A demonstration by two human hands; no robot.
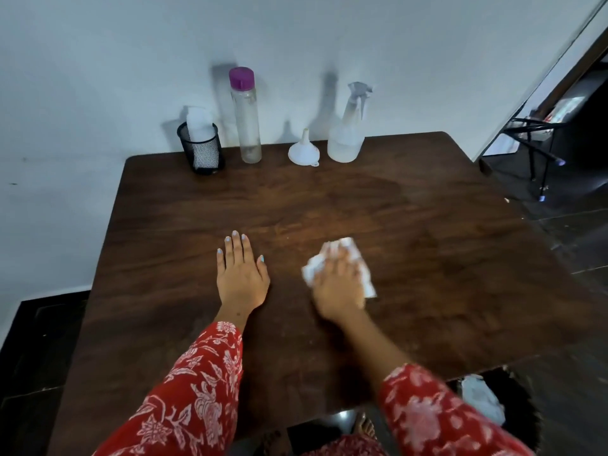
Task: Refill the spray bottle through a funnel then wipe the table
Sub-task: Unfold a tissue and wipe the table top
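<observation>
A person wipes a dark wooden table (427, 258) with a white tissue.

Nearest the camera, two arms in red patterned sleeves (197, 383) reach onto the table. The left hand (241, 271) lies flat, fingers straight, holding nothing. Just beside it, the right hand (339, 284) presses the crumpled tissue (348, 245) down; motion blur hides whether its fingers curl round it. Along the far edge, by the wall, stand a black mesh cup (200, 149), a tall bottle with a purple cap (245, 116), an upturned white funnel (304, 149) and the spray bottle (347, 126), its nozzle on. Refilling looks finished; wiping appears underway, with much of the table still to cover.
</observation>
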